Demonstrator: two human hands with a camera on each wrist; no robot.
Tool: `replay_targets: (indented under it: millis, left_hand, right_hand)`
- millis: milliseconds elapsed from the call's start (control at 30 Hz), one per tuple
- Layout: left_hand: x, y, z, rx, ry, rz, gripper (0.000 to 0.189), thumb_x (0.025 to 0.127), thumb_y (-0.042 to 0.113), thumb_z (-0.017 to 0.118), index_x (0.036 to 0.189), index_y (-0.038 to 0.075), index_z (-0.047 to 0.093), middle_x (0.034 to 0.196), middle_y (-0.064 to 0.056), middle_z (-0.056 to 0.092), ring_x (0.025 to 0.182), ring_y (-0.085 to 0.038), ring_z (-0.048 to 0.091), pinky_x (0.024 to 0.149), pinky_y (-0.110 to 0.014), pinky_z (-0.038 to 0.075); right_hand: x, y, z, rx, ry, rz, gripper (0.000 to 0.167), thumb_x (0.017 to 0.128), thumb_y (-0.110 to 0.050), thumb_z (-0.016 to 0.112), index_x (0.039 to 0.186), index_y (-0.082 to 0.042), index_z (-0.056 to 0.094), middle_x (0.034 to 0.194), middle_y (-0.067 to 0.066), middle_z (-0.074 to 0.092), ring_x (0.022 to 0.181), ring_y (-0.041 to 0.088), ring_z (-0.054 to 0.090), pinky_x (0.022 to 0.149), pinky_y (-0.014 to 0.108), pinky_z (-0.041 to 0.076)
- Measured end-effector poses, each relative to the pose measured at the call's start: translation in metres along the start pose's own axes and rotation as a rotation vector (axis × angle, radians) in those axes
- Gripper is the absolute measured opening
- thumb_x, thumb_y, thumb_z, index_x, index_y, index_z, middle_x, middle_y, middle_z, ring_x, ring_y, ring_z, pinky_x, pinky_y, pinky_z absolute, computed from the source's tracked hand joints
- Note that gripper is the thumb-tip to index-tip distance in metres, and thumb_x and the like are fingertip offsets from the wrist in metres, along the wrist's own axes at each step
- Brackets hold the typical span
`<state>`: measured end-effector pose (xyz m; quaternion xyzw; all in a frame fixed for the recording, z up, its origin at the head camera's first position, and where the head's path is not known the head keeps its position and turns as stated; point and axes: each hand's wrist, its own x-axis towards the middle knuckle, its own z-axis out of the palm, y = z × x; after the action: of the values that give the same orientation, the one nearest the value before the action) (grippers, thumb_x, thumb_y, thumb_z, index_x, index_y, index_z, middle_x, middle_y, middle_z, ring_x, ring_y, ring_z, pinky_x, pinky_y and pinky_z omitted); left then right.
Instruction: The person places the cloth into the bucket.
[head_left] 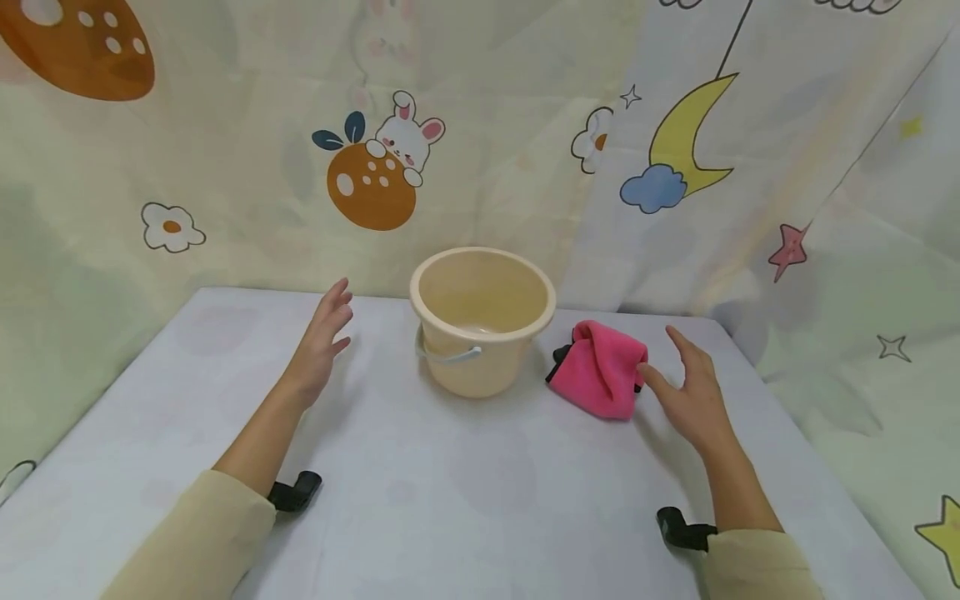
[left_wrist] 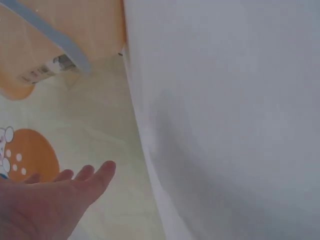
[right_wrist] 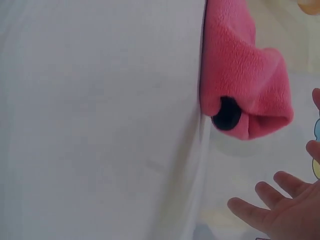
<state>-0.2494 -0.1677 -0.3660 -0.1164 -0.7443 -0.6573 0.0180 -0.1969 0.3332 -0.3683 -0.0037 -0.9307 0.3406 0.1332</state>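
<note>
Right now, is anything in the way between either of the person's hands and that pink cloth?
Nothing visible stands between the right hand and the pink cloth, close beside it. From the left hand, though, the bucket stands in between.

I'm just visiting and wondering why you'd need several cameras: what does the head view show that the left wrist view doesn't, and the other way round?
Only the head view shows the pink cloth, the right hand beside it and the yellow moon print.

Only the left wrist view shows a printed label on the bucket, too blurred to read.

Both share the bucket with its handle, the left hand and the white tabletop.
</note>
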Motion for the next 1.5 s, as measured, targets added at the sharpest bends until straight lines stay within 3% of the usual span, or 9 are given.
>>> replay_targets:
  millis: [367,600,767,900,1033,1167,1500]
  left_hand:
    - [0.006,0.001,0.025,-0.209,-0.039,-0.045,0.067,0.105,0.04,0.03,0.166,0.023,0.007,0.171,-0.011,0.008,0.157,-0.039,0.009,0.121,-0.066,0.014]
    - [0.01,-0.002,0.039,-0.339,-0.067,-0.076,0.07,0.101,0.043,0.031,0.166,0.026,0.01,0.171,-0.012,0.007,0.157,-0.04,0.007,0.119,-0.072,0.014]
    - [0.014,-0.001,0.054,-0.325,-0.086,-0.075,0.071,0.1,0.045,0.033,0.166,0.026,0.013,0.17,-0.012,0.011,0.157,-0.04,0.01,0.118,-0.071,0.018]
    - [0.016,0.0,0.061,-0.308,-0.101,-0.059,0.072,0.1,0.047,0.036,0.166,0.027,0.015,0.17,-0.009,0.014,0.156,-0.039,0.011,0.117,-0.072,0.021]
    - [0.014,0.002,0.063,-0.298,-0.111,-0.063,0.072,0.1,0.05,0.037,0.166,0.029,0.015,0.172,-0.004,0.011,0.157,-0.039,0.011,0.115,-0.073,0.022]
    - [0.015,0.003,0.067,-0.29,-0.119,-0.086,0.071,0.101,0.05,0.04,0.166,0.029,0.018,0.173,-0.001,0.01,0.157,-0.037,0.014,0.114,-0.073,0.026]
    - [0.019,0.007,0.076,-0.263,-0.08,-0.067,0.067,0.104,0.047,0.04,0.163,0.019,0.026,0.168,-0.008,0.026,0.154,-0.035,0.025,0.112,-0.072,0.03]
  right_hand:
    - [0.007,-0.019,0.017,0.028,-0.088,0.103,0.084,0.101,-0.048,0.059,0.166,-0.019,0.014,0.166,0.025,0.018,0.149,0.05,0.023,0.105,0.073,0.038]
    - [0.008,-0.018,0.026,0.072,-0.156,0.13,0.08,0.103,-0.043,0.057,0.166,-0.017,0.017,0.165,0.026,0.021,0.147,0.052,0.025,0.106,0.07,0.041]
    - [0.008,-0.017,0.029,0.127,-0.159,0.141,0.072,0.103,-0.026,0.06,0.165,-0.017,0.023,0.163,0.025,0.026,0.141,0.052,0.034,0.105,0.064,0.045]
    - [0.007,-0.019,0.031,0.135,-0.129,0.143,0.068,0.101,-0.016,0.062,0.162,-0.017,0.032,0.157,0.024,0.037,0.131,0.047,0.046,0.098,0.054,0.053]
    - [0.006,-0.02,0.035,0.133,-0.104,0.153,0.066,0.099,-0.014,0.065,0.159,-0.016,0.038,0.149,0.024,0.044,0.125,0.044,0.052,0.09,0.044,0.056]
    - [0.005,-0.017,0.037,0.155,-0.095,0.178,0.064,0.098,-0.012,0.066,0.157,-0.017,0.041,0.148,0.023,0.044,0.126,0.046,0.053,0.089,0.041,0.057]
    - [0.003,-0.017,0.037,0.186,-0.06,0.21,0.062,0.098,-0.012,0.066,0.156,-0.018,0.044,0.148,0.023,0.044,0.126,0.045,0.056,0.088,0.041,0.059]
